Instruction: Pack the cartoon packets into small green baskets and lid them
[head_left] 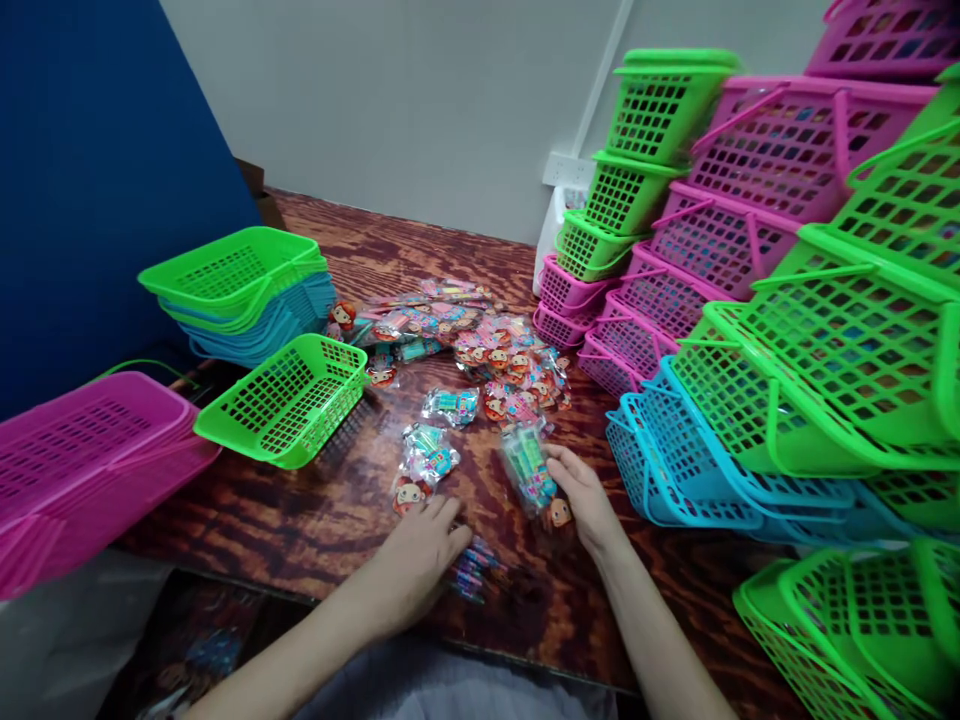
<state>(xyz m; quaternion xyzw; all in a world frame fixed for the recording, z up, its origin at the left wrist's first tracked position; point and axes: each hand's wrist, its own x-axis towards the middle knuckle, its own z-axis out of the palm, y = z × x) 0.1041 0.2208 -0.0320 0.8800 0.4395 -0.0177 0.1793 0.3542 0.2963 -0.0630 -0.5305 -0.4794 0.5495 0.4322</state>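
My right hand (586, 497) grips the right edge of a clear packet (527, 462) with green sticks and a cartoon-head figure inside. My left hand (416, 562) reaches over the table with its fingers apart and slightly bent. Its fingertips are beside a cartoon girl's head (409, 493) at the lower end of another clear packet (429, 452). A bundle of thin patterned pencils (474, 570) lies just right of my left hand, partly behind its thumb. Farther back lies one more small packet (452, 404).
A heap of similar packets (502, 350) covers the table's middle. At left are a green basket (281, 400), a stack of blue and green baskets (240, 290) and pink ones (97, 450). Tall stacks of filled baskets (802, 150) rise at right, with blue baskets (675, 450) lower down.
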